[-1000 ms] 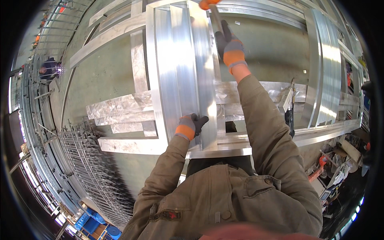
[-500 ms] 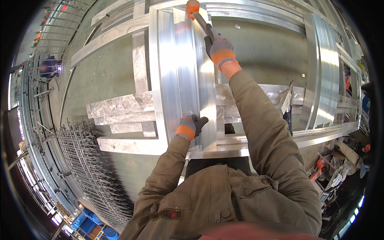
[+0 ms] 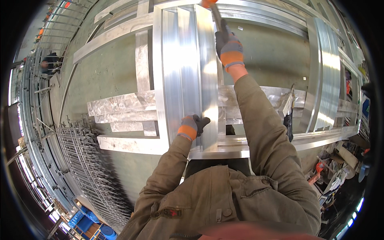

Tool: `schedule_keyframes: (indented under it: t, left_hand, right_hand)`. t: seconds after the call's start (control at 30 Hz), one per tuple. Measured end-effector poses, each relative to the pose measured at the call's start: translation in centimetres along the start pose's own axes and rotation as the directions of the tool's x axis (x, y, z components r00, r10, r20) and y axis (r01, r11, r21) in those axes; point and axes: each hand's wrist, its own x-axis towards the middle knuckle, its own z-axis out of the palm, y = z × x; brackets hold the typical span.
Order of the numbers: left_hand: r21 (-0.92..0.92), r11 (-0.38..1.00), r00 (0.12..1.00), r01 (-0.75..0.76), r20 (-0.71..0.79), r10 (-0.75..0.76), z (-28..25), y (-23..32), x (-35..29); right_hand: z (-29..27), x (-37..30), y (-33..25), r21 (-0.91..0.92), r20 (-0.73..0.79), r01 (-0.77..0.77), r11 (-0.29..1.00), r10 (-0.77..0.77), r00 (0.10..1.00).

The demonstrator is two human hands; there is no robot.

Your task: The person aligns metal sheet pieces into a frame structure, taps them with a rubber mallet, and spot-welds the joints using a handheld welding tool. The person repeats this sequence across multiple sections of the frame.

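Observation:
My right hand (image 3: pixel 231 47), in a grey and orange glove, is closed round the handle of a mallet (image 3: pixel 217 18). The mallet's orange head is blurred and partly cut off at the top edge, above the far end of a long ribbed aluminium profile (image 3: pixel 206 66). Toward the profile's near end, my gloved left hand (image 3: pixel 190 127) is curled over its raised edge, one digit sticking out to the right. This profile lies within an aluminium frame (image 3: pixel 159 80), beside the frame's upright bar.
Another ribbed aluminium panel (image 3: pixel 329 72) lies at the right of the frame. A dark tool (image 3: pixel 289 114) rests on the crossbars. Stacked metal racks (image 3: pixel 92 168) stand at lower left, near a blue barrel (image 3: pixel 108 232). Another person (image 3: pixel 51 63) is far left. Clutter (image 3: pixel 332 172) fills the lower right.
My right hand and the mallet have moved up and to the right, the head lifting away from the profile's far end. My left hand stays at the same spot on the profile.

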Motion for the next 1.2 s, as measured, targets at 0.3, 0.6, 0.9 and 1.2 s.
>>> schedule_keyframes:
  t: [0.3, 0.6, 0.9, 1.2]
  left_hand:
    - [-0.005, 1.0, 0.999, 0.031, 0.024, -0.031, -0.1, 0.7, -0.3]
    - [0.028, 1.0, 0.999, 0.003, 0.041, -0.004, -0.2, 0.5, -0.2]
    - [0.032, 0.999, 1.0, -0.007, 0.016, 0.007, -0.4, 0.8, -0.9]
    - [0.035, 0.999, 0.999, -0.019, 0.035, 0.018, -0.7, 1.4, -1.7]
  right_hand:
    - [2.2, -0.3, 0.7, 0.255, -0.091, 0.043, 0.966, -0.02, 0.996]
    - [2.2, 0.1, 2.3, 0.849, 0.333, -0.427, 0.311, 0.313, 0.89]
    - [1.6, -0.1, 2.5, 0.823, 0.339, -0.438, 0.363, 0.305, 0.89]
    - [3.2, 0.4, 2.5, 0.872, 0.3, -0.409, 0.27, 0.365, 0.881]
